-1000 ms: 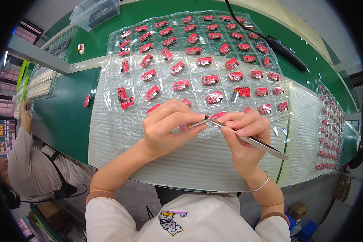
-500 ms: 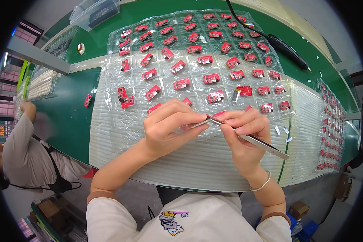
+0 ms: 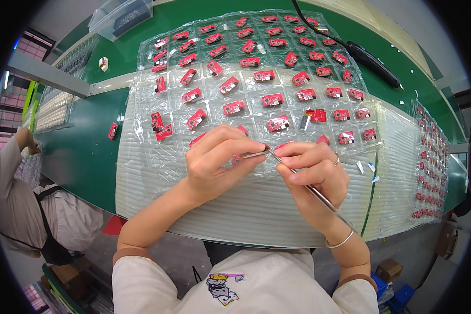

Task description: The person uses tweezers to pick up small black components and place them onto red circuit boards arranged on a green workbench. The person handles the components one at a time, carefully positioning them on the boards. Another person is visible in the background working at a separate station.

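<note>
My left hand [image 3: 217, 159] pinches a small flat silvery piece [image 3: 254, 155] with a dark end between thumb and fingertips; the fingers partly cover it. Closed around metal tweezers [image 3: 322, 196], my right hand [image 3: 316, 172] brings their tips to that dark end. The tweezers' back end slants toward my right wrist. Just beyond both hands lies a clear plastic tray [image 3: 167, 153] whose pockets hold many small red circuit boards [image 3: 278, 123]. One red board [image 3: 316, 115] there has a silvery rectangular piece [image 3: 305, 122] beside it.
A black pen-shaped tool [image 3: 371, 63] with a cable lies at the far right. Another clear tray [image 3: 429, 162] of red boards stands at right. White scraps [image 3: 360, 167] lie near my right hand. One loose board [image 3: 113, 131] sits on the green table. At left is a co-worker's arm [image 3: 8, 152].
The tweezers have turned in my right hand, their back end swinging down toward my wrist. My left hand has shifted slightly left. The co-worker at the left has moved.
</note>
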The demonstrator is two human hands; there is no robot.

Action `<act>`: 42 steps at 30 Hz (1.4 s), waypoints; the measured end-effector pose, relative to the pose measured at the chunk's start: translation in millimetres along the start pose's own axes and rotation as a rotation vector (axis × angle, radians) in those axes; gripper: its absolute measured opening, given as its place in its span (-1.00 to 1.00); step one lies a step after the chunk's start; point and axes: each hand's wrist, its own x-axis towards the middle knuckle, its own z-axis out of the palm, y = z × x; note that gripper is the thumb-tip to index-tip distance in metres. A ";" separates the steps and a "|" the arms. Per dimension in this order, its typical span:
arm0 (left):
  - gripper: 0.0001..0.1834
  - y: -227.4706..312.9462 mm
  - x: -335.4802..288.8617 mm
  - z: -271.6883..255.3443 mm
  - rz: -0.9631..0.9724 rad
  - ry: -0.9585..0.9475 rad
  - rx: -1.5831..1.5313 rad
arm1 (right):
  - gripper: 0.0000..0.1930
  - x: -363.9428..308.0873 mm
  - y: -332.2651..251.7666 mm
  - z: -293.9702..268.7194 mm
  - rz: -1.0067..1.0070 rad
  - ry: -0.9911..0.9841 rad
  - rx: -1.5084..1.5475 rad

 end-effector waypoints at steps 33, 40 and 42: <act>-0.87 29.8 -24.3 -121.9 -0.574 -0.570 0.429 | -0.75 -8.5 2.0 2.5 0.490 0.226 0.374; -0.78 -23.4 -13.6 -119.1 -0.350 -0.397 0.704 | -0.75 -5.1 2.7 2.7 0.505 0.248 0.393; -0.77 -25.1 -11.1 -119.1 -0.325 -0.470 0.736 | -0.75 -6.0 2.8 2.1 0.519 0.254 0.386</act>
